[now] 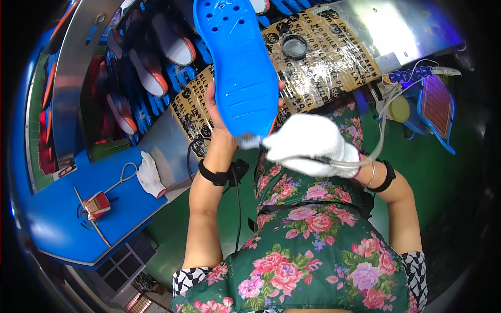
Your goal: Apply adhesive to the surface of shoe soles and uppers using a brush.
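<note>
A blue shoe sole (245, 78) with round holes near its far end lies across my bare left hand (213, 110). My fingers wrap round both of its edges from beneath, and a sliver of orange shows along its right side. My right hand (309, 143), in a white knitted glove, is closed round a small brush (248, 141). The brush's greyish tip is blurred and meets the near end of the sole. Along the glove and wrist runs a clear hose (378, 141). The brush's handle is hidden inside the glove.
Several shoes (148, 73) stand on a blue rack at the upper left. A round dark dish (294, 47) sits on the tape-covered bench (334, 68). A spare white glove (150, 175) and a red box (97, 205) rest on the blue table (57, 229). A blue-framed brown panel (437, 107) stands at right.
</note>
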Available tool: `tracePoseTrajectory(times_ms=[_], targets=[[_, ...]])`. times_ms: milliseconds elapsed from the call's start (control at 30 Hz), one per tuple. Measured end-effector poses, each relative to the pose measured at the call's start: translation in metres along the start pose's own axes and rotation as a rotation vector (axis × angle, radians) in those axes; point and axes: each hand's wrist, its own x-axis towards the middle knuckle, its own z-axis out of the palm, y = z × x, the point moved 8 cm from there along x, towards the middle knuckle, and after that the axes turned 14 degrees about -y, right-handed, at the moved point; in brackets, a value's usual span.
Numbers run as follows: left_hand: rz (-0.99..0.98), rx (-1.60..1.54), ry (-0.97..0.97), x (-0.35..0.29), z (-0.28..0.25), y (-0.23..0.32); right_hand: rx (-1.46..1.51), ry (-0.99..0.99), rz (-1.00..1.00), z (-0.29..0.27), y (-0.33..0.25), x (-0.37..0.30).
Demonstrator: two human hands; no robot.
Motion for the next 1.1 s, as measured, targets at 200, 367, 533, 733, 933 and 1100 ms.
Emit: tracePoseTrajectory(times_ms=[200,367,533,733,933,1100], targets=[[0.004,-0.108,0.037,0.001,0.010,0.003,0.329,0.183,0.181,-0.015,0.030,-0.002],[-0.081,-0.092,0.072,-0.004,-0.002,0.014,-0.096,-0.067,-0.078,0.012,-0.005,-0.004],[-0.068,-0.002,0.026,-0.011,-0.019,0.022,0.294,0.123,0.130,-0.012,0.021,0.004],[-0.065,-0.145,0.085,-0.006,-0.011,0.016,0.628,0.135,0.274,-0.008,0.037,-0.001],[-0.012,-0.122,0.012,-0.002,0.021,-0.007,-0.122,0.285,0.155,-0.097,0.029,0.038],[0.008,-0.012,0.085,-0.008,0.042,0.002,0.136,0.266,0.064,-0.108,0.016,0.035]])
